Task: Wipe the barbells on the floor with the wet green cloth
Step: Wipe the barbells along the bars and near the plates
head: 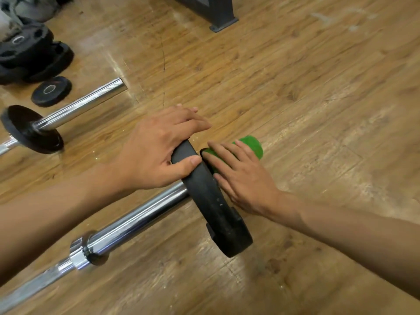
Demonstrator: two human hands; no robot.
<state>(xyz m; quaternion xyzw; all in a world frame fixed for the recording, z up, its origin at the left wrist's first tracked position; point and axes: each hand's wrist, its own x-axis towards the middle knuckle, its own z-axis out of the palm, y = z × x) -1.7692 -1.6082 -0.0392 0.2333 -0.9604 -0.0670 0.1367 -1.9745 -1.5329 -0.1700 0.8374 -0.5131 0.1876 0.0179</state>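
Near barbell (141,214): lies on the wooden floor (318,87), its chrome shaft running from lower left towards the middle, with a collar (88,248) on it.
Weight plate (211,201): black, standing on edge at that bar's far end.
Left hand (156,151): grip closed over the plate's top rim, thumb on the near face, fingers over the far side.
Green cloth (252,145): wrapped round the bar end just beyond the plate.
Right hand (243,178): grip wide, fingers nearly straight across the cloth, pressing it; thumb hidden.
Second barbell (84,103): on the floor to the left, carrying a small black plate (29,130).
Loose plates: a small disc (51,90) beside a stack (31,53), upper left.
Frame foot (223,21): grey metal, top centre.
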